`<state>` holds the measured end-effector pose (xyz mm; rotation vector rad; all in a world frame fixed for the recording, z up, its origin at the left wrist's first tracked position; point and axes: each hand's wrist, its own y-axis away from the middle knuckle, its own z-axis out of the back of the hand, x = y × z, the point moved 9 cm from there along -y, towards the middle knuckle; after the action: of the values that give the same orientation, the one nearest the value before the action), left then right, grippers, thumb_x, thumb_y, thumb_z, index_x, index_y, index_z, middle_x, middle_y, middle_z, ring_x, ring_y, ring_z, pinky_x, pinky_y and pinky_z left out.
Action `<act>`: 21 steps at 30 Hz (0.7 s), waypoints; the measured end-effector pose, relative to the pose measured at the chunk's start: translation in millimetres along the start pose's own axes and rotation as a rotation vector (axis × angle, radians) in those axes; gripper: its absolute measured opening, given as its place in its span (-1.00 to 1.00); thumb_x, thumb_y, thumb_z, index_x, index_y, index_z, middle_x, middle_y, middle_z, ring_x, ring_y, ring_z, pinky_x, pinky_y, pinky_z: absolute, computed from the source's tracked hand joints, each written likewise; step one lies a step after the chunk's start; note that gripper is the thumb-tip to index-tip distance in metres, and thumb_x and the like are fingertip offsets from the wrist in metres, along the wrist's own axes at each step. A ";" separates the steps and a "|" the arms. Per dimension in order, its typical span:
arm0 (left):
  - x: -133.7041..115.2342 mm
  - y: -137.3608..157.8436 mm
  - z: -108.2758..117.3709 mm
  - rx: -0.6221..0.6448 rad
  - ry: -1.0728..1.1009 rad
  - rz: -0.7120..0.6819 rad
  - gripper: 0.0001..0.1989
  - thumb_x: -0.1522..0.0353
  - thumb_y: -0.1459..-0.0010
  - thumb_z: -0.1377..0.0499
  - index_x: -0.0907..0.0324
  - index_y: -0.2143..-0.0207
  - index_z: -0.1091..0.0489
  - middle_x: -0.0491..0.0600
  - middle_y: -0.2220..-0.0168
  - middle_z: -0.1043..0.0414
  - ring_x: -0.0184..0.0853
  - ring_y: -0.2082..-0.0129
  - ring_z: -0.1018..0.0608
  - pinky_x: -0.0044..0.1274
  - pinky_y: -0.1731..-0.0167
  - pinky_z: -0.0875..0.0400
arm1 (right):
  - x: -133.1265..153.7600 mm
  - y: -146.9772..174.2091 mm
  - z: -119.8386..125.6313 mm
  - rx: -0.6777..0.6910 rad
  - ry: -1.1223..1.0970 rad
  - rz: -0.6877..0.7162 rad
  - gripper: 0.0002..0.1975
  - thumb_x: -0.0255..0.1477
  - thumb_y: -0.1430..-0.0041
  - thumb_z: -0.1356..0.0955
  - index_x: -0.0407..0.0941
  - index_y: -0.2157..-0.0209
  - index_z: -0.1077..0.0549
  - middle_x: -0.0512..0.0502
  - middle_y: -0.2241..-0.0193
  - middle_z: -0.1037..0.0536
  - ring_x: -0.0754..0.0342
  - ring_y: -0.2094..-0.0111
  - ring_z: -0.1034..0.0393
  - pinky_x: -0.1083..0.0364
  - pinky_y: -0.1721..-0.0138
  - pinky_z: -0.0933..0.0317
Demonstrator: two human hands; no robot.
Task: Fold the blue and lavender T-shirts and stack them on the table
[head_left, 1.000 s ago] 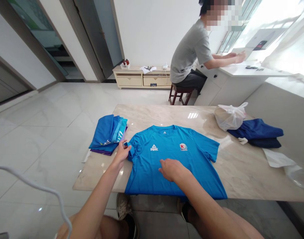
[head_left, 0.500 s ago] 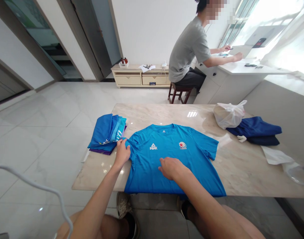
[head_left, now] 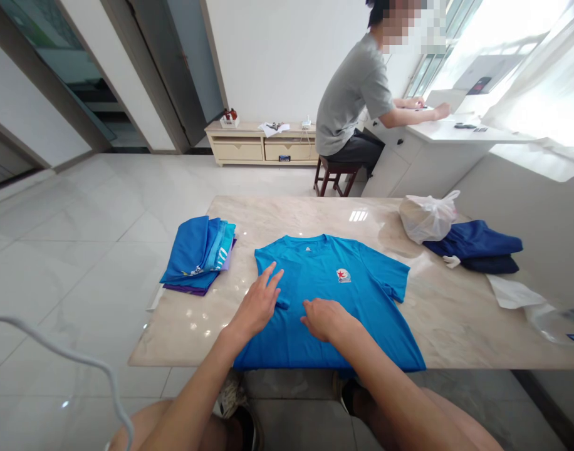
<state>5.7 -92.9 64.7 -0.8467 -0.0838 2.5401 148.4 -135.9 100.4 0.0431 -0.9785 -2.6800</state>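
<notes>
Status: blue shirt [head_left: 362,313] lies front up on the desk [head_left: 456,332], collar [head_left: 308,241] at the far side, lower end at the near edge. We read this as early in the fold.

Done: left side turned in over the chest; that sleeve [head_left: 283,305] pokes out by our left hand [head_left: 257,304].

Left: right sleeve [head_left: 395,280] is spread flat, the right side with the crest [head_left: 343,275] isn't turned in, and the length isn't halved.

Our left hand is over the turned-in panel, fingers well spread, gripping nothing we can see; can't tell how firmly it touches. Our right hand [head_left: 328,318] is on the middle of the shirt, fingers partly curled. Can't tell if they pinch cloth; the palm side is hidden.

Around: folded stack [head_left: 188,250] to our left, apart from the shirt. Tied plastic bag [head_left: 428,218] to our right, against dark blue cloth [head_left: 484,244].
</notes>
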 end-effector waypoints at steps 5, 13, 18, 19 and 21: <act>29.7 12.9 -30.2 0.103 -0.215 0.012 -0.39 0.25 -0.54 -0.01 0.17 -0.56 -0.15 0.24 -0.58 -0.08 0.06 -0.55 -0.22 -0.05 -0.46 -0.26 | 1.9 -2.0 -0.5 -0.001 -0.011 0.004 -0.53 -0.33 -0.57 -0.27 -0.25 -0.33 -0.50 -0.46 -0.19 -0.62 -0.27 -0.22 -0.56 -0.08 -0.14 -0.46; 39.3 22.2 -57.1 0.170 -0.363 0.046 -0.32 0.12 -0.52 -0.05 0.18 -0.56 -0.15 0.25 -0.60 -0.03 0.09 -0.60 -0.10 0.02 -0.51 -0.08 | -1.7 -2.1 -0.9 -0.010 -0.023 0.003 -0.53 -0.32 -0.57 -0.27 -0.25 -0.33 -0.50 -0.47 -0.19 -0.62 -0.28 -0.22 -0.56 -0.09 -0.14 -0.46; 27.9 12.3 -54.2 0.186 -0.346 -0.027 -0.40 0.16 -0.50 -0.12 0.07 -0.50 -0.28 0.17 -0.55 -0.19 0.05 -0.54 -0.25 0.00 -0.50 -0.12 | -7.0 0.9 -0.5 0.006 -0.020 -0.014 -0.53 -0.33 -0.57 -0.26 -0.24 -0.34 -0.49 -0.46 -0.20 -0.61 -0.25 -0.23 -0.56 -0.07 -0.14 -0.46; 25.4 9.6 -52.2 0.189 -0.339 -0.029 -0.45 0.20 -0.49 -0.13 0.06 -0.46 -0.35 0.16 -0.52 -0.26 0.04 -0.51 -0.31 -0.01 -0.49 -0.14 | -8.1 1.2 -0.9 0.006 -0.018 -0.014 -0.53 -0.33 -0.57 -0.26 -0.24 -0.34 -0.49 -0.46 -0.20 -0.61 -0.25 -0.23 -0.56 -0.07 -0.15 -0.46; 21.3 3.5 -46.6 0.185 -0.305 -0.014 -0.55 0.30 -0.47 -0.15 0.07 -0.34 -0.47 0.17 -0.44 -0.39 0.05 -0.45 -0.40 -0.03 -0.47 -0.18 | -10.1 1.6 -1.5 0.000 -0.017 -0.013 -0.53 -0.33 -0.58 -0.26 -0.24 -0.33 -0.49 -0.46 -0.20 -0.61 -0.26 -0.22 -0.56 -0.08 -0.16 -0.46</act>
<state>16.4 -90.6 14.6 -0.3843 0.0482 2.5951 158.6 -135.2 99.6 0.0272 -0.9871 -2.6964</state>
